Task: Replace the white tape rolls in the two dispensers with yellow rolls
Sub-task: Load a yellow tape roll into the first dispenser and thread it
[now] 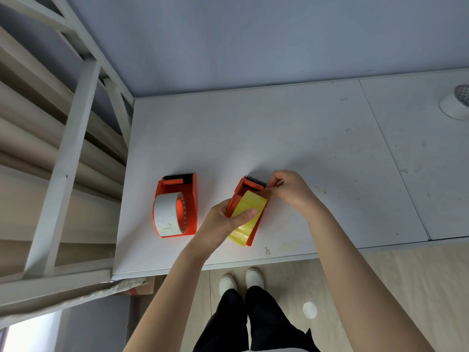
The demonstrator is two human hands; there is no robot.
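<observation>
Two orange tape dispensers stand on the white table (291, 138). The left dispenser (189, 207) carries a white tape roll (166, 214). The right dispenser (239, 193) carries a yellow tape roll (245, 226). My left hand (224, 221) grips the right dispenser's near left side, thumb pressed on the yellow roll. My right hand (289, 190) pinches the yellow tape's free end at the cutter end of that dispenser.
A white roll (455, 102) lies at the table's far right edge. A white metal rack (71, 153) with brown paper rolls stands to the left. The table's near edge runs just above my white shoes (241, 279).
</observation>
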